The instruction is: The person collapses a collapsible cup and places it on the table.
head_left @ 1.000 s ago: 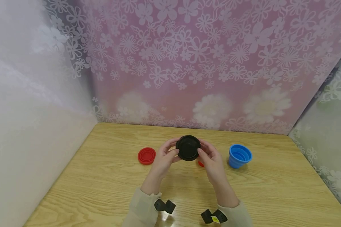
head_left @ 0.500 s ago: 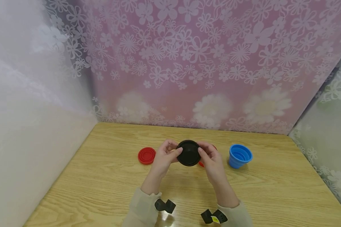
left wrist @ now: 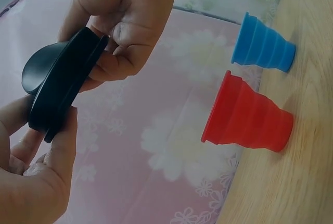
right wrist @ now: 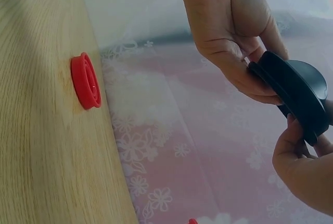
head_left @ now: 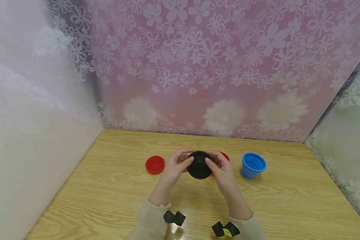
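Both hands hold a squat black collapsible cup (head_left: 199, 169) above the table, between them. In the left wrist view this black cup (left wrist: 65, 81) shows a flanged rim and a rounded bulge on the other side. My left hand (head_left: 173, 171) pinches its left edge, thumb on the near face and fingers behind. My right hand (head_left: 226, 174) pinches the right edge in the same way, its thumb further in on the near face. An expanded red cup (left wrist: 250, 114) stands on the table beyond, mostly hidden behind the right hand in the head view.
A flattened red cup (head_left: 155, 164) lies on the wooden table (head_left: 108, 200), left of the hands. An expanded blue cup (head_left: 253, 165) stands to the right. A pink floral curtain (head_left: 198, 66) hangs behind the table, with pale sheets on both sides.
The black cup has come slightly down and tilted, with a bulge showing on its near face. Both thumbs have shifted inward across it. The other cups stay where they were.
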The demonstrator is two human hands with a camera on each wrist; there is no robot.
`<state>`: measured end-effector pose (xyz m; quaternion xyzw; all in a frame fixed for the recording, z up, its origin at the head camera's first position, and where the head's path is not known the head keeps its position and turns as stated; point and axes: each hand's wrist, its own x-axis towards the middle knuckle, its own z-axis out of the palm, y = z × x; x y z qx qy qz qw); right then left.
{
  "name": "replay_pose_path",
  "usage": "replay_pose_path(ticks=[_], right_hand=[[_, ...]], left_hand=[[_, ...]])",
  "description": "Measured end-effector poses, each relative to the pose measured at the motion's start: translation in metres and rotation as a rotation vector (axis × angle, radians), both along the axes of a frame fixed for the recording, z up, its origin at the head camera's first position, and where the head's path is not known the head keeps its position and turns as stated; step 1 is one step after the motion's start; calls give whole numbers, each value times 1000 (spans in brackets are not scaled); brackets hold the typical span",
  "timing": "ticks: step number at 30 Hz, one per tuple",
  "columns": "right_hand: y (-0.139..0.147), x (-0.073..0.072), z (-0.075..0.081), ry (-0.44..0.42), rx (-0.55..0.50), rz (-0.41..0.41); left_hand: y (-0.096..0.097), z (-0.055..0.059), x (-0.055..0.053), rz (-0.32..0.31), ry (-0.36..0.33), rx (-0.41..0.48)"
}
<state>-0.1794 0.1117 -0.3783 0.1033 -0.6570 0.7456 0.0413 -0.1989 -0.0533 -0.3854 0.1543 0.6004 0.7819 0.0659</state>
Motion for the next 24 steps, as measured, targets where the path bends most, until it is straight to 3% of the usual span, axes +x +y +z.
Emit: replay_pose_path(ticks=[12,24], right_hand=[[0,0,-2,-12,4,31],[1,0,-2,39,-10,40]], left_hand=[[2,0,1,-10,8,-8],[3,-1,1,45,67,-66]])
